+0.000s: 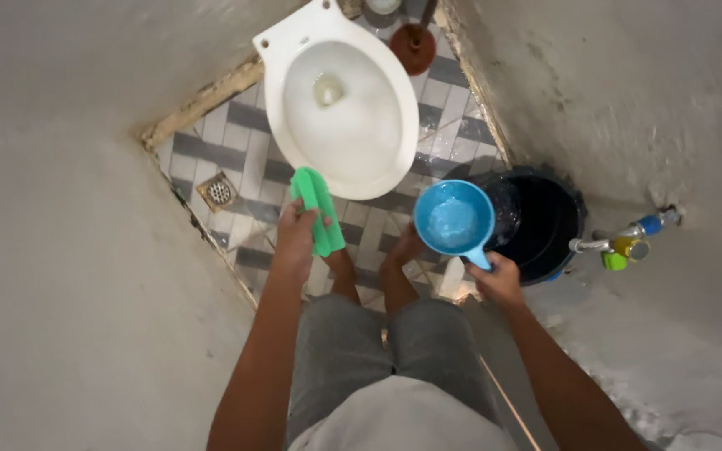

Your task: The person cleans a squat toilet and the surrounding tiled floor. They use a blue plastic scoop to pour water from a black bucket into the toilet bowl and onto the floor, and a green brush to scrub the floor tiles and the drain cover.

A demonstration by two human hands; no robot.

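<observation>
Seemingly clear gap between blue dipper (pixel 454 219) and toilet rim (pixel 378 179)

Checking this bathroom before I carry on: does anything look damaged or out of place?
Yes. Where the tiled floor meets the left wall, the edge is ragged, brown and crumbling. The toilet bowl looks intact.

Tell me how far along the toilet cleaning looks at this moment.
Done: the blue dipper already holds water, and the black bucket beside it has water in it. In hand: the right hand grips the dipper's handle near the toilet bowl; the left hand holds a green scrubber at the bowl's front rim. Left: the dipper is level and unpoured, and whether the bowl has been scrubbed cannot be told.
</observation>
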